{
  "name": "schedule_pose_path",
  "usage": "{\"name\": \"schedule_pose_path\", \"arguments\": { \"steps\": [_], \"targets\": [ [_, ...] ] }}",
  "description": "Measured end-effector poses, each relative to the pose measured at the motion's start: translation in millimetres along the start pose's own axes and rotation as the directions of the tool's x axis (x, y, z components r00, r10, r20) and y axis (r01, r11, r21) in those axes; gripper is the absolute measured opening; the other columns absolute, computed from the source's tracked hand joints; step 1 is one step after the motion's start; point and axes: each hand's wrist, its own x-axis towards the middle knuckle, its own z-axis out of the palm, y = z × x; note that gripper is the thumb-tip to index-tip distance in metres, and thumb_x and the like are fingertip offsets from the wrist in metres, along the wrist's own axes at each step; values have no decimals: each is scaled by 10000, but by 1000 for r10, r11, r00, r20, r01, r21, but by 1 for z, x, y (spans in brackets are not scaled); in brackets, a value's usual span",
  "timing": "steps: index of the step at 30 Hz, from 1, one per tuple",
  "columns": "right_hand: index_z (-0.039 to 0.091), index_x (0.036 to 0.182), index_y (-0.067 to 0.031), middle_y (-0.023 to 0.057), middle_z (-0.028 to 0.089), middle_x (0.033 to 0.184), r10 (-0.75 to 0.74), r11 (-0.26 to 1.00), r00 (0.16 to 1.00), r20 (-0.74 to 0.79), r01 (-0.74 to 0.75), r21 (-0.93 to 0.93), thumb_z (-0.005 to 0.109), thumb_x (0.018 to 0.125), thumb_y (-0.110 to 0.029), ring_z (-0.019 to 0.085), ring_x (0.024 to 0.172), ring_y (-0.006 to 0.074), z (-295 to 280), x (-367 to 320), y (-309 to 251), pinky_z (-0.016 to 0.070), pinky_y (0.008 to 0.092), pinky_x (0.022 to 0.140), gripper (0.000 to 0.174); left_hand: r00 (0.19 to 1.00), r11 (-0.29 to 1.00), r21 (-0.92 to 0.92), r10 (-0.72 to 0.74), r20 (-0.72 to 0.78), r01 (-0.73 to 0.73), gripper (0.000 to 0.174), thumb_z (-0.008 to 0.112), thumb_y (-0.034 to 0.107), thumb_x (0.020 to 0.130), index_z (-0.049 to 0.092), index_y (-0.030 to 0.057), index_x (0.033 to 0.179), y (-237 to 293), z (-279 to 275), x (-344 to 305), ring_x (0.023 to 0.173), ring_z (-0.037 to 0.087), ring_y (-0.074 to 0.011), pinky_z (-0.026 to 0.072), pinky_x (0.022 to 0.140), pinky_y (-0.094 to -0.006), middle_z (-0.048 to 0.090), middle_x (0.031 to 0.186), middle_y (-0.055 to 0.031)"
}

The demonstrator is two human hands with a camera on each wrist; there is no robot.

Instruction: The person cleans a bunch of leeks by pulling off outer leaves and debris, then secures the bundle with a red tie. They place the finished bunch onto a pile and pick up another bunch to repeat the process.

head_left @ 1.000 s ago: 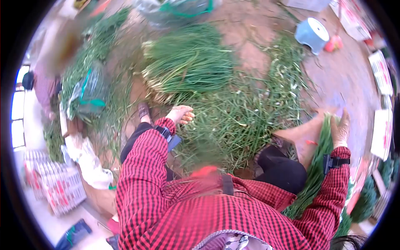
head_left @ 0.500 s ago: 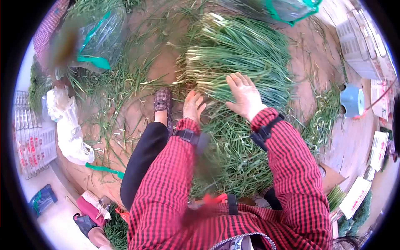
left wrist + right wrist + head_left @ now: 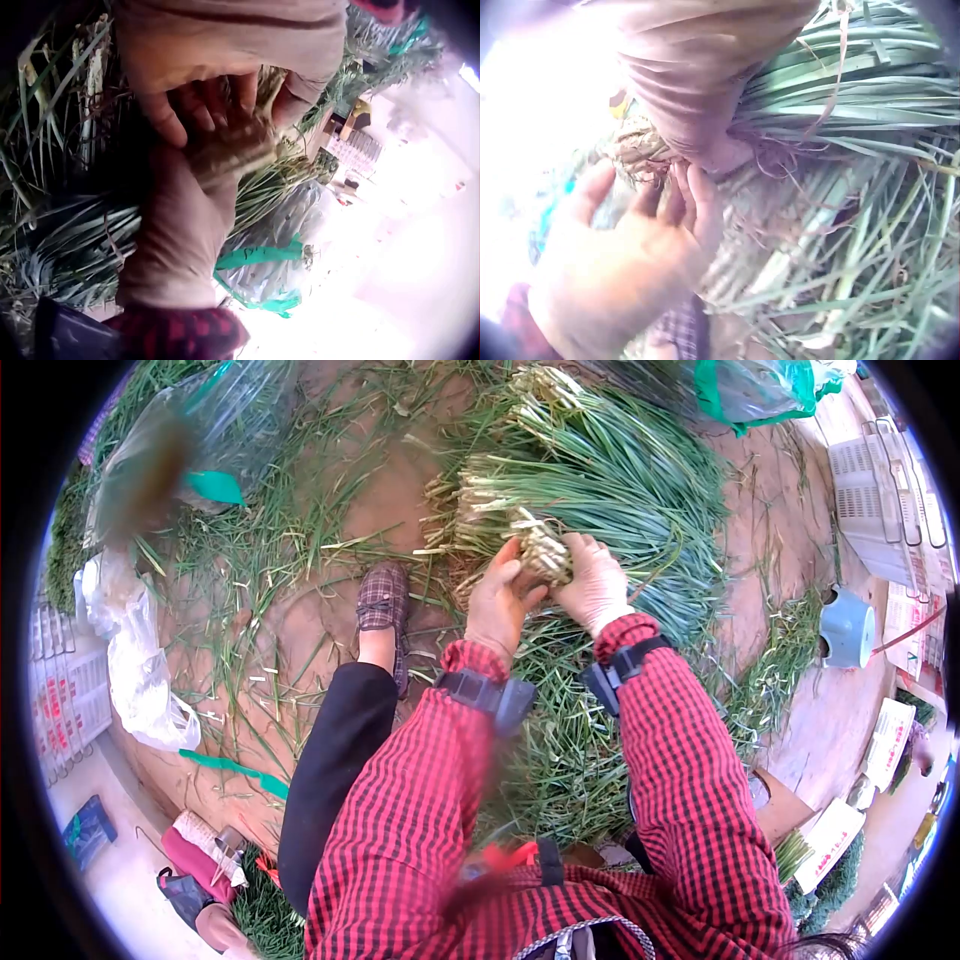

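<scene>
Brown floor edges the greens; hands hold stalks.

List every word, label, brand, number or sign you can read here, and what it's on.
Nothing can be read for certain.
White crate at left: red print, too blurred.
White box at lower right: red print, too small.
Green band on clear bag: dark marks, too blurred.
</scene>
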Motion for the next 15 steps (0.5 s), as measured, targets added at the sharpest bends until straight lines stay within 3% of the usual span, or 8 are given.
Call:
{"name": "schedule_pose_path", "arguments": {
  "steps": [2, 4, 6, 10, 12, 13, 14, 15],
  "targets": [
    [600, 1214, -93, 128, 672, 1098, 51, 973, 998, -44, -40, 229, 774, 692, -130, 664, 983, 311, -19, -4, 18, 535, 380, 874, 552, 997, 996, -87, 9, 74, -3, 574, 553, 191, 919, 423, 48, 1459, 2, -17, -4, 1129, 561, -185, 454, 978, -395, 598, 1265, -82],
    [612, 1221, -99, 58, 685, 1114, 153, 684, 987, -44, -74, 725, 743, 751, -40, 668, 962, 213, -29, -9, 48, 545, 338, 849, 491, 1000, 999, 28, -15, -22, 16, 533, 562, 139, 940, 442, 52, 1452, -5, -29, 0, 1139, 567, -182, 458, 979, -366, 578, 1314, -87],
    [614, 1236, -102, 5, 684, 1109, 188, 467, 982, -10, -80, 881, 705, 787, 38, 652, 949, 136, -55, -18, 69, 548, 309, 856, 479, 992, 982, 186, -19, -122, 42, 527, 578, 108, 942, 450, 57, 1451, -8, -24, -1, 1137, 570, -173, 460, 972, -351, 570, 1333, -85],
    [630, 1238, -82, 35, 689, 1185, 131, 490, 991, -26, -42, 871, 720, 797, 34, 652, 1034, 134, -104, -48, 82, 541, 309, 880, 464, 972, 799, 594, -51, 230, -98, 766, 740, 153, 867, 352, 56, 1520, -24, 11, -17, 1433, 363, -269, 331, 1159, -395, 368, 1558, -157],
    [617, 1226, -60, 31, 683, 1196, 89, 502, 996, 32, -73, 862, 744, 772, 33, 652, 1043, 130, -138, -69, 60, 535, 303, 911, 481, 850, 531, 716, 15, 527, -453, 938, 813, 229, 808, 274, 54, 1556, -19, 52, -46, 1514, 181, -293, 191, 1220, -408, 224, 1630, -159],
    [611, 1220, -49, 29, 680, 1202, 70, 506, 996, 60, -87, 858, 756, 759, 33, 652, 1047, 128, -154, -81, 45, 532, 300, 927, 490, 759, 512, 628, 76, 646, -586, 1052, 861, 281, 747, 236, 14, 1550, -23, 76, -55, 1502, 198, -299, 177, 1226, -386, 232, 1611, -188],
    [535, 1335, -46, 38, 636, 1296, 7, 320, 993, 117, -114, 940, 799, 759, -4, 613, 1157, 148, -165, -94, 36, 491, 318, 1021, 635, 648, 482, 522, 134, 750, -704, 1171, 910, 334, 686, 198, -25, 1544, -28, 102, -66, 1491, 215, -304, 163, 1231, -364, 240, 1592, -217],
    [470, 1398, -47, 47, 594, 1356, -83, 334, 996, -8, 36, 942, 811, 762, -19, 572, 1221, 161, -170, -108, 28, 457, 338, 1064, 722, 544, 338, 461, 213, 812, -820, 1043, 867, 328, 733, 260, 1, 1515, -30, 125, -75, 1452, 270, -285, 203, 1211, -364, 306, 1548, -193]
  ]
}}
